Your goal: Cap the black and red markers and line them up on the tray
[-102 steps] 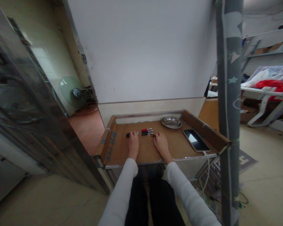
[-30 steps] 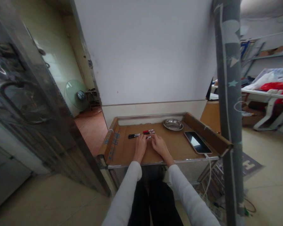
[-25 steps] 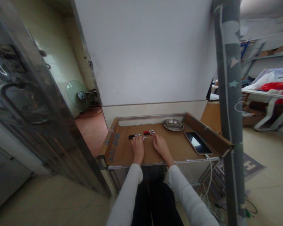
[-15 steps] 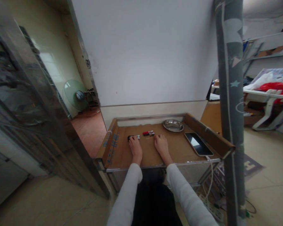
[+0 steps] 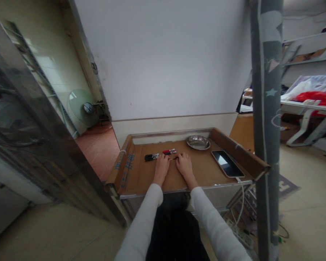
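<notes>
Side by side on the brown cardboard lie several black-and-white pens (image 5: 150,157), perhaps markers, just left of my left hand (image 5: 162,167). A red pen (image 5: 168,150) lies beyond its fingertips. My left hand has its fingers bent down at the cardboard, close to my right hand (image 5: 184,165). A small thin thing (image 5: 173,158), dark and yellowish, spans the gap between the two hands. Fingers of both hands look closed at its ends, but its kind is too small to make out. Part of the pens may be hidden by my left fingers.
The cardboard lining (image 5: 141,177) has raised side walls on a metal-framed stand. A round steel dish (image 5: 198,142) stands at the back right. Nearer on the right lies a phone (image 5: 227,164) with a white cable (image 5: 243,203). A wrapped post (image 5: 266,108) rises at the right.
My left hand has left the black pens and moved right, to beside my right hand. The black pens now lie uncovered. My right hand has stayed nearly in place; the view has shifted slightly.
</notes>
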### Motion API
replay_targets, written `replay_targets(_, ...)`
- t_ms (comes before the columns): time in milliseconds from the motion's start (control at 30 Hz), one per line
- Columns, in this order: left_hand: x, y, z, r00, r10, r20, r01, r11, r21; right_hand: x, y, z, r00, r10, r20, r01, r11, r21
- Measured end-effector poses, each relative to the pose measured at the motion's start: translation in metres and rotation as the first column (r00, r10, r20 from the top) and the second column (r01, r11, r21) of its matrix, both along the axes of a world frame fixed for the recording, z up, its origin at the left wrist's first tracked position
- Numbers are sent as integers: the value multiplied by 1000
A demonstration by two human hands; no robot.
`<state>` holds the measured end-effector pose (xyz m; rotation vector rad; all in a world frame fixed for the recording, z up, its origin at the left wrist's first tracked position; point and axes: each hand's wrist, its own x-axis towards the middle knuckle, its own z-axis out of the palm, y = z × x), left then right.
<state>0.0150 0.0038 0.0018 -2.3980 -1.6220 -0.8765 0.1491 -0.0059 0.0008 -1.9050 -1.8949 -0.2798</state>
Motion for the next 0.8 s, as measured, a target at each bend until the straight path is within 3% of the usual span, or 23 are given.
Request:
replay_targets(400,2,10,-6,1000,-28,15,28,1000,-3,0,-4,2,999,52,9,-52,999,1)
replay_targets(800,3,8,0,997,-48,67,51,998,-46,3,-6,6,996,42,-81,-43,999,-17)
